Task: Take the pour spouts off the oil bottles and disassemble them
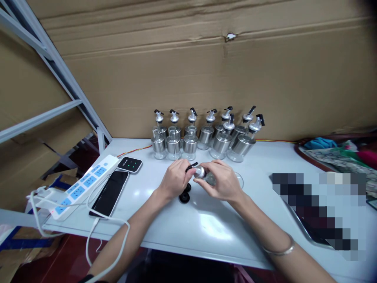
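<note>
My right hand (222, 181) is wrapped round a glass oil bottle (240, 180), which lies tilted nearly on its side with its base to the right. At its neck sits a silver pour spout (200, 171) with a black lever. The fingers of my left hand (176, 179) are closed on that spout at the lever end. Just below my hands, black round caps (184, 197) rest on the table. Behind them stand several steel-banded glass bottles with spouts (221, 144), and 3 bottles without spouts (159, 146) at the front left of the group.
At left on the table (165, 224) lie a white power strip (88, 184), a black phone (112, 192), a small white device (130, 164) and loose white cables. A blurred-out dark object (312, 212) lies at right. A cardboard wall (176, 70) closes off the back.
</note>
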Motion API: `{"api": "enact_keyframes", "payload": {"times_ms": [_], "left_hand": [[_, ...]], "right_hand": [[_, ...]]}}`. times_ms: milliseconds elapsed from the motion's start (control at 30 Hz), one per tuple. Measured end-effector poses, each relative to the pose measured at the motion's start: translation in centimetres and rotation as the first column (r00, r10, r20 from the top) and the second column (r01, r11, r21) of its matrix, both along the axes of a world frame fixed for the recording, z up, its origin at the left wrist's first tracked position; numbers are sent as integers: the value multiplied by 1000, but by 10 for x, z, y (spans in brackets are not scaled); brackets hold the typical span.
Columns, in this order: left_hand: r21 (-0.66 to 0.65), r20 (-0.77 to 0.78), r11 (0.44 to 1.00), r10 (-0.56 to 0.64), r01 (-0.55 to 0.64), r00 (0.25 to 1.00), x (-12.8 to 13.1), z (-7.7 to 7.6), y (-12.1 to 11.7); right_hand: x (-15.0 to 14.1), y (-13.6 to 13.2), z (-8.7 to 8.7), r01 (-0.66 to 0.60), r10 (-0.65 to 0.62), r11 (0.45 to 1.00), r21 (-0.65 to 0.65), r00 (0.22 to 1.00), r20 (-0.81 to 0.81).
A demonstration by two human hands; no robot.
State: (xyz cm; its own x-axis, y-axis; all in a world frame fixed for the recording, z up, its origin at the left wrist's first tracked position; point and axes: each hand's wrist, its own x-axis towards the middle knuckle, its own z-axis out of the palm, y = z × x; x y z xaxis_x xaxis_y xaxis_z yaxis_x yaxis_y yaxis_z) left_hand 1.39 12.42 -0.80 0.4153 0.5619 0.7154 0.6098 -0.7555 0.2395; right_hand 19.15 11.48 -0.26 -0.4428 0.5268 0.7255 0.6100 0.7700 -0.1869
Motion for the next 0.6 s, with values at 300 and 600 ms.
{"api": "enact_keyframes", "payload": {"times_ms": [300, 600], "left_hand": [[114, 37, 993, -36, 32, 999, 1, 1, 1], [161, 51, 987, -38, 29, 998, 0, 0, 2]], "right_hand": [[0, -1, -1, 1, -4, 1000, -31, 996, -94], [0, 1, -1, 24, -21, 999, 24, 994, -111]]}}
